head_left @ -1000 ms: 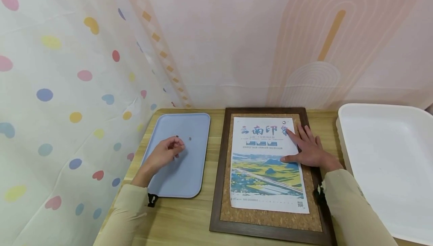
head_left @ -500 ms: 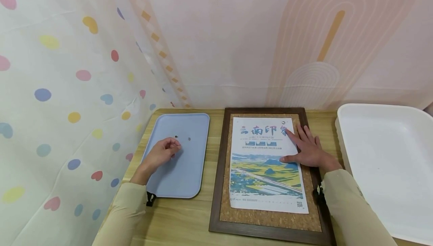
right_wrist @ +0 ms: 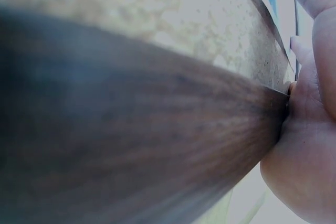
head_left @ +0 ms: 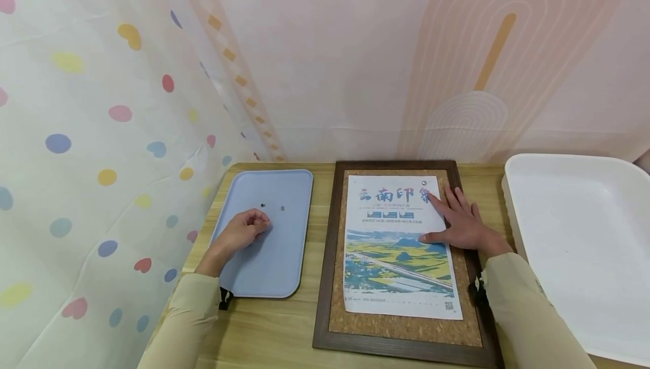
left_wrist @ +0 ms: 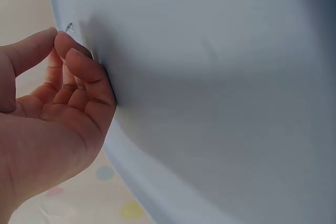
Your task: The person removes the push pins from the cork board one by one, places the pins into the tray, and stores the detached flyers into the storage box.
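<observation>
My left hand is over the blue tray, thumb and forefinger tips pinched together. In the left wrist view a small shiny thumbtack shows right at those fingertips; the other fingers curl close to the tray surface. Two small tacks lie on the tray just beyond the hand, a dark one and a grey one. My right hand lies spread on the printed poster and the cork board's right side. A silvery tack sits at the poster's top right corner.
The cork board has a dark wooden frame and lies on the wooden table. To its right stands a deep white tray. Patterned cloth hangs behind the table, with dotted cloth on the left.
My left hand has shifted slightly left and toward me over the blue tray, leaving the dark tack in plainer sight. The right hand stays in place on the poster.
</observation>
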